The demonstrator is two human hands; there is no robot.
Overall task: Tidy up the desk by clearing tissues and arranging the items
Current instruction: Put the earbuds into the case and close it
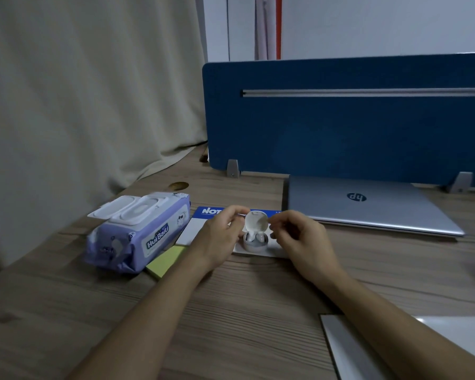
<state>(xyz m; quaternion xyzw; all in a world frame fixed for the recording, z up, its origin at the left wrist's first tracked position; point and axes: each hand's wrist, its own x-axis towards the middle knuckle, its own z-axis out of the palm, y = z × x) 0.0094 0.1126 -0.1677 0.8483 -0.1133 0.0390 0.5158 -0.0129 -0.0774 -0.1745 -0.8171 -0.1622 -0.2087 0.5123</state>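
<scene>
Earbud case (254, 233) is held open on the desk (258, 297).
Small, light and smooth, it is steadied by the left hand (220, 237); its hinged lid is pinched by the right hand (299, 239).

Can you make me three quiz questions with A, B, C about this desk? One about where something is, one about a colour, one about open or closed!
1. Where is the wet wipes pack?
A. left of the hands
B. on the laptop
C. behind the divider

2. What colour is the divider?
A. red
B. blue
C. green

3. The earbud case is:
A. open
B. closed
C. upside down

Answers: 1 A, it lies left of the left hand. 2 B, the panel is blue. 3 A, its lid stands up and the earbuds show.
</scene>
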